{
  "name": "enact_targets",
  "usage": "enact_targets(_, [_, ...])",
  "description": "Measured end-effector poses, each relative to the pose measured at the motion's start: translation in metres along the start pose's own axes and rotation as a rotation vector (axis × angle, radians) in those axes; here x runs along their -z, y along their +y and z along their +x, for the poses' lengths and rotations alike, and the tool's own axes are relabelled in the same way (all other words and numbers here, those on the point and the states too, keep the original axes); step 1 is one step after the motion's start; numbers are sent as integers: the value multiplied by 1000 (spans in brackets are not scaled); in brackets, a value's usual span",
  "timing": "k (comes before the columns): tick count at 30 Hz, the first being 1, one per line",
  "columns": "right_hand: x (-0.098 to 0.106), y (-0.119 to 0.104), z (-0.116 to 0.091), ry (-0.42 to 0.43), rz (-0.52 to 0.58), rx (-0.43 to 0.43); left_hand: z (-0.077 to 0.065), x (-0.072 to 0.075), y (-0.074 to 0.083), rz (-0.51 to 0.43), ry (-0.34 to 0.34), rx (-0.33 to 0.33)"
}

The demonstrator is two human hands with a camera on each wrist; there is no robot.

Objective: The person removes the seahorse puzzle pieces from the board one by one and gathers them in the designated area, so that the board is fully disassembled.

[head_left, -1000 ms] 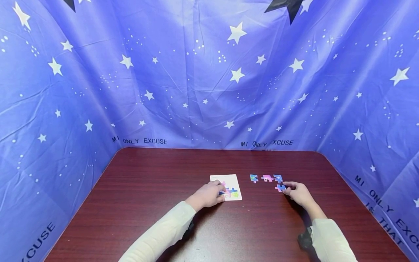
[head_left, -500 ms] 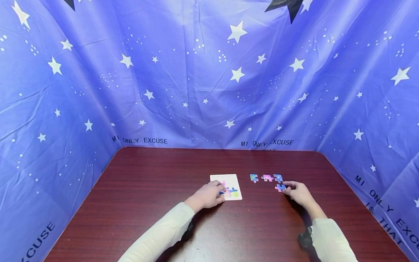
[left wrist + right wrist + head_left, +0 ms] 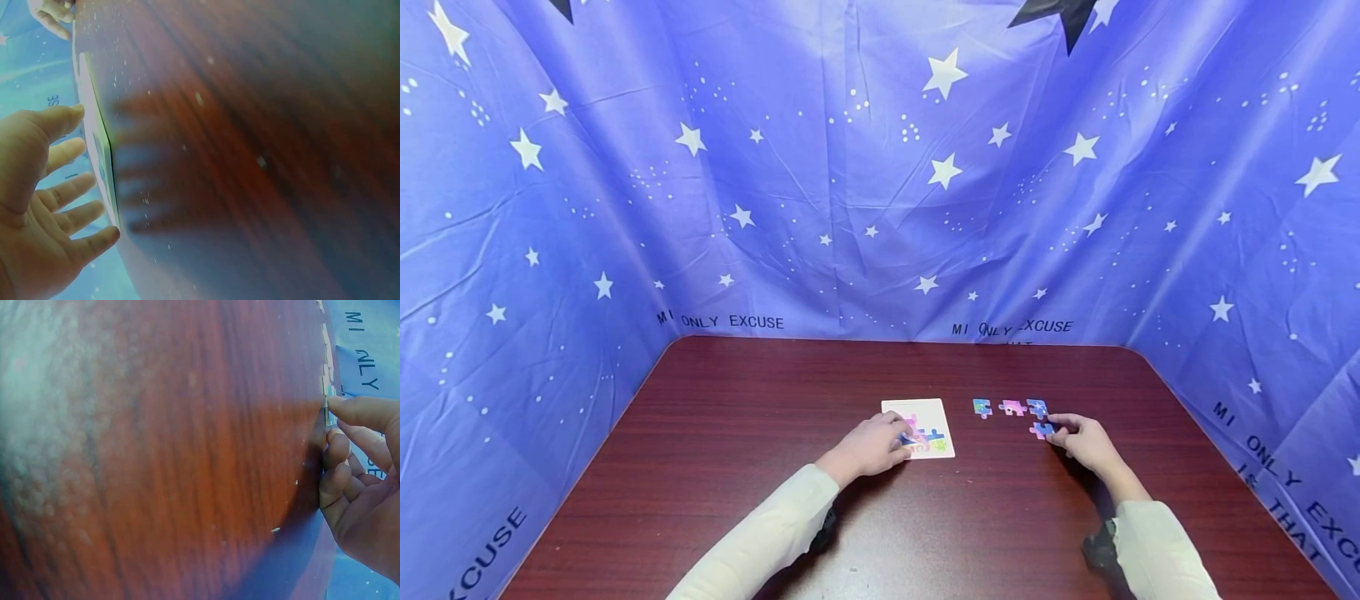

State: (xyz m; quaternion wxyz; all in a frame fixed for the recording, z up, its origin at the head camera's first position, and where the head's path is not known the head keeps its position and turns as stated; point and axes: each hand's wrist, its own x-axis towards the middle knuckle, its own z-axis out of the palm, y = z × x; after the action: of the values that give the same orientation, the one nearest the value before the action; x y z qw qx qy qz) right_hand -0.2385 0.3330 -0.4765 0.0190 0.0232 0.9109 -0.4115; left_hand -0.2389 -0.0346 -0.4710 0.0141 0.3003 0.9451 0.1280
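In the head view, my left hand (image 3: 867, 446) lies over the left part of a square white puzzle board (image 3: 947, 446). Its fingers (image 3: 81, 187) are spread, tips at the board's edge in the left wrist view. Pink, blue and green artwork shows on the board, partly covered by the hand. On the right, my right hand (image 3: 1086, 446) pinches a blue-and-pink puzzle piece (image 3: 1042, 431) at its right edge. The thumb tip (image 3: 335, 403) meets the piece in the right wrist view, while the lower fingers curl in.
Behind the held piece lie a blue piece (image 3: 1037, 407), a pink piece (image 3: 1012, 408) and a blue-green piece (image 3: 982, 407), in a row right of the board. A star-patterned blue cloth (image 3: 880, 167) surrounds the dark red wooden table (image 3: 737, 392).
My left hand has drawn slightly left, baring a little more of the board's picture. The piece at my right fingertips has shifted a touch to the left.
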Motion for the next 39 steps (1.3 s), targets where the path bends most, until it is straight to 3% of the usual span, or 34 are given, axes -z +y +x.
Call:
enact_targets(14, [1, -2, -1, -7, -30, -13, -11, 4, -15, 24, 35, 99])
enact_targets(31, [0, -5, -1, 9, -25, 20, -12, 2, -18, 16, 50, 102])
enact_targets(39, [2, -18, -4, 27, -54, 28, -10, 1, -20, 15, 58, 97])
